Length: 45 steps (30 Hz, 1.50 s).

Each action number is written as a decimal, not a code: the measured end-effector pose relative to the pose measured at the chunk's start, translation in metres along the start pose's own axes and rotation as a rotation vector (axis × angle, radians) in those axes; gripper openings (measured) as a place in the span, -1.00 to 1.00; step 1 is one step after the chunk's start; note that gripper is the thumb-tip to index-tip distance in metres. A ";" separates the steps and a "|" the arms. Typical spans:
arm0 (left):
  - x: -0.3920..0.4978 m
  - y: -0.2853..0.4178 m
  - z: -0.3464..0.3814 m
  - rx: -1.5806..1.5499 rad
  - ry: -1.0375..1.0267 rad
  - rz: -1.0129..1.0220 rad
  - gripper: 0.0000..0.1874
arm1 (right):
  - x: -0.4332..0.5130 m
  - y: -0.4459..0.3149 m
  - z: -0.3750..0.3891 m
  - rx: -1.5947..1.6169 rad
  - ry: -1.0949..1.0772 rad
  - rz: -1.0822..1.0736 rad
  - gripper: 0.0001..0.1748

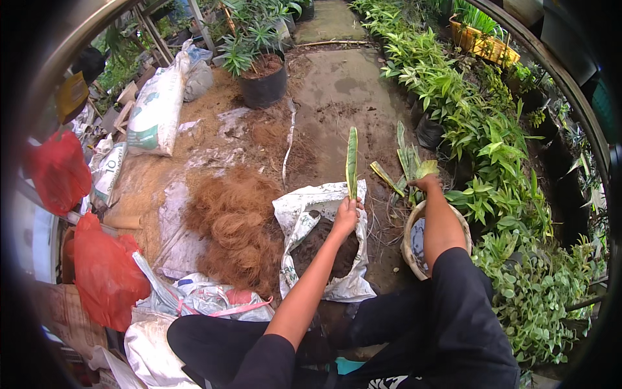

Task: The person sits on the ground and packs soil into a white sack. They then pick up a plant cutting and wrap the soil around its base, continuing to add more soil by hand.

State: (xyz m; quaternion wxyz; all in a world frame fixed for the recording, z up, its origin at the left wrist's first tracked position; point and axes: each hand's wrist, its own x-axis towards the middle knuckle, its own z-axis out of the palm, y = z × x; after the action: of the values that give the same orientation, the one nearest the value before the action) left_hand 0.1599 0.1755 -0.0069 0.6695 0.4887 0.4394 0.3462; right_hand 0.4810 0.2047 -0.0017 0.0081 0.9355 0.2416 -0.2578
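Observation:
Upright in my left hand [347, 217] is a snake plant leaf [351, 158] with yellow edges, gripped near its lower end. Beneath that hand stands a white woven sack [301, 197] with its top wide apart, holding dark soil [316, 243]. My right hand [425, 183] reaches to a pile of cut snake plant leaves [406, 158] on the ground; its fingers touch a pale yellow-green piece [427, 168], and whether they grip it I cannot tell. Under my right forearm sits a round pot [407, 243] with something dark and shiny inside.
Left of the sack lies a heap of brown coconut fibre [238, 219]. Farther left are red plastic bags [109, 277] and a full white sack [158, 107]. A black potted plant [264, 87] stands ahead. Leafy plants [466, 121] line the right side.

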 end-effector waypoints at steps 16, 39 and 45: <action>0.029 -0.016 0.039 -0.168 -0.175 -0.106 -0.72 | -0.018 -0.017 -0.004 -0.200 0.046 -0.170 -0.19; 0.049 -0.073 0.040 0.650 -0.301 -0.116 -0.62 | -0.028 -0.071 -0.033 0.853 -0.827 -0.382 -0.77; 0.039 -0.055 0.047 0.778 -0.322 -0.322 -0.70 | -0.033 -0.065 -0.044 0.784 -0.701 -0.399 -0.80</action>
State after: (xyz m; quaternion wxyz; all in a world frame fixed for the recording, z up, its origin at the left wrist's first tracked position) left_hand 0.2198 0.1777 -0.0632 0.5412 0.6771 0.4975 -0.0340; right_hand 0.4473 0.2537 0.0598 -0.3094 0.6630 0.2829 -0.6202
